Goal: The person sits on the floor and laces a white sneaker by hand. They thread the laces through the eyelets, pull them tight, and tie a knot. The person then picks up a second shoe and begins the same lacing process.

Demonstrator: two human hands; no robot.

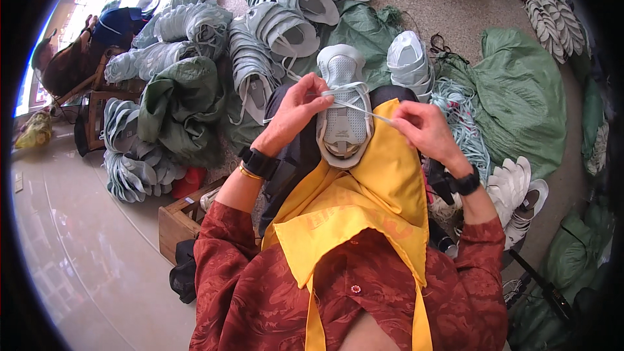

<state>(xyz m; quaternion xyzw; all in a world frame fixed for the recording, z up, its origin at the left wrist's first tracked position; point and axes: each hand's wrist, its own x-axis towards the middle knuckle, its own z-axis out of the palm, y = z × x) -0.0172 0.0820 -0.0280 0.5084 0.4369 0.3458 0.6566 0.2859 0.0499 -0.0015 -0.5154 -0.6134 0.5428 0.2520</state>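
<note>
Across my lap, over a yellow apron [383,156], lies a pale grey shoe upper [342,123] with a perforated surface. A thin white shoelace [379,117] crosses it and stretches between my hands. At the upper's left edge my left hand [296,107] is closed, thumb and forefinger pinching the lace. To the right, over the apron, my right hand [424,129] pinches the other stretch of lace, its fingers curled. Just beyond my knees, right of the upper, stands a stack of white shoe uppers [407,62].
Stacked grey uppers [253,52] lie ahead and left, near a dark green sack [183,104]. At right are a bundle of pale blue laces [463,120], a large green sack [520,94] and white uppers [510,192]. A wooden stool [175,224] stands beside my left elbow.
</note>
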